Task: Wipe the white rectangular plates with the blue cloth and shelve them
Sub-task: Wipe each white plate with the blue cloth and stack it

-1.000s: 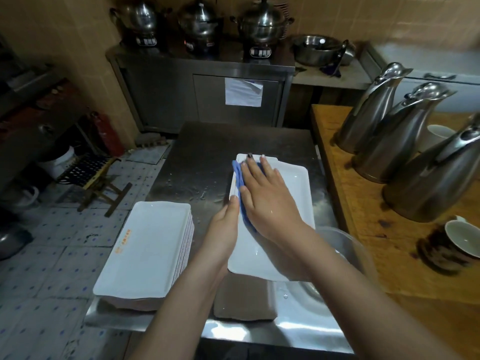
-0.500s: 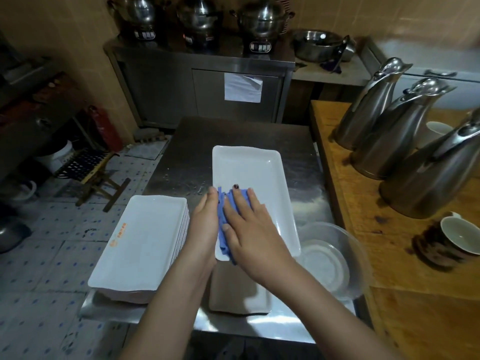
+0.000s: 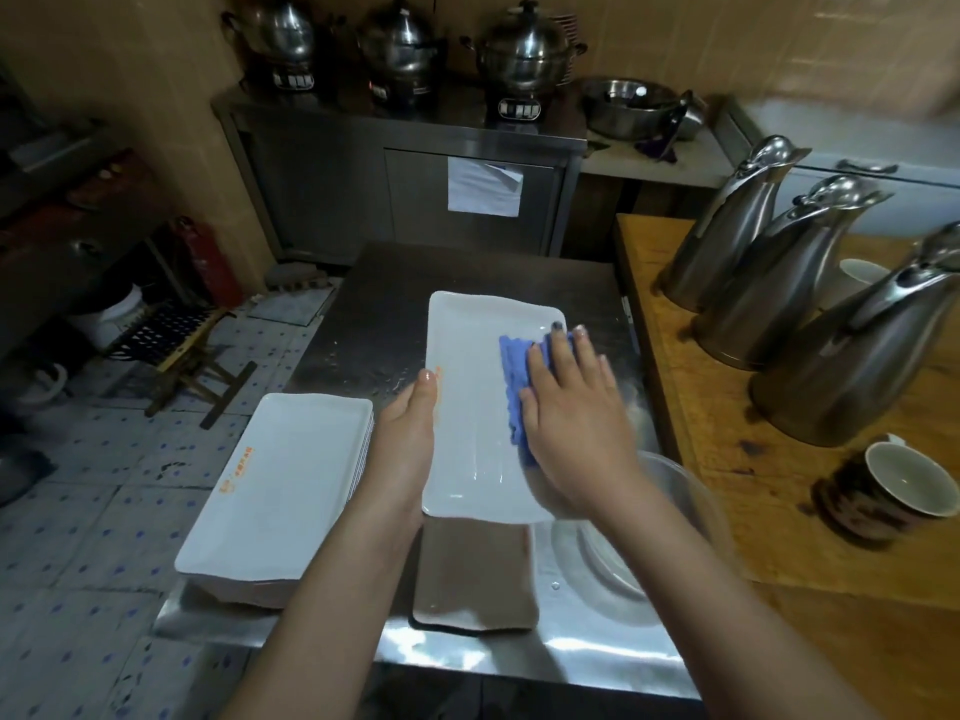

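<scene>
A white rectangular plate (image 3: 472,387) lies lengthwise in the middle of the steel table (image 3: 374,314), its near end over a brown plate (image 3: 472,579). My right hand (image 3: 571,418) presses the blue cloth (image 3: 514,381) flat on the plate's right half, fingers straight. My left hand (image 3: 405,439) rests along the plate's left rim, thumb on the edge, steadying it. A stack of several white rectangular plates (image 3: 285,485) with an orange logo sits at the table's near left corner.
A clear glass bowl (image 3: 670,517) sits right of the plate, partly under my right forearm. Three steel jugs (image 3: 779,298) and a dark mug (image 3: 883,491) stand on the wooden counter (image 3: 727,511) at right. Steel pots (image 3: 519,59) top the cabinet behind.
My right hand has slid the blue cloth from the plate's near left corner over to its right side and further away. My left hand stays on the left rim.
</scene>
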